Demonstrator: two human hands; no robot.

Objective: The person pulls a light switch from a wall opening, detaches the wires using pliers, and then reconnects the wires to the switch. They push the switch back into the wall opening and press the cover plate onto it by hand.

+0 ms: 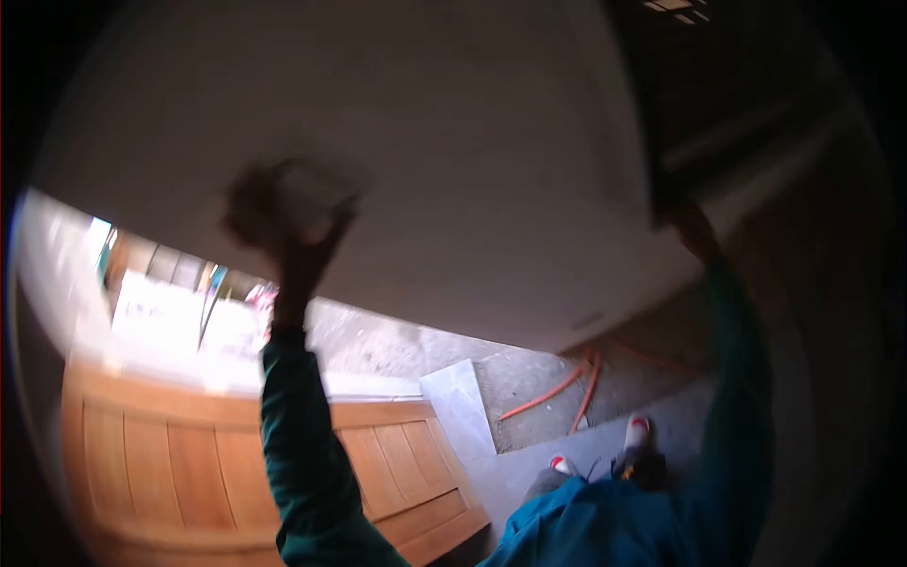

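A large pale panel [453,170] fills the upper part of the view, its lower edge slanting down to the right. My left hand [288,213] is raised against the panel's face, fingers curled round a pale, roundish object [316,189]; motion blur hides what it is. At the panel's right side, my right hand [693,230] reaches up to a dark edge. Its fingers are mostly lost in shadow, so its grip cannot be made out.
A wooden panelled door [194,472] lies at the lower left. Orange hoses [586,387] run over the rough floor ahead of my feet. Beside them is a grey tile strip [460,402]. Bright daylight and blurred items show at the left.
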